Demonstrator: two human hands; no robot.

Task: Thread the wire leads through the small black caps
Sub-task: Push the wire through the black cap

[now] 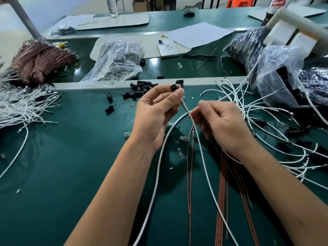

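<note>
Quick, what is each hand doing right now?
Left hand: pinching a small black cap at its fingertips.
Right hand: fingers curled around the white wire lead, grip closed.

Red label on the bottle (277, 4), far right: white letters, too blurry to read.
Phone case (167, 47), far middle: a thin drawing, no words.
White paper (198, 34): no writing to read.

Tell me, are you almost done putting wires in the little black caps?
Not nearly. Wires already wearing caps lie at the right. Right now the left hand pinches one black cap while the right hand aims a white wire at it. Loose caps and white wires still wait.
</note>
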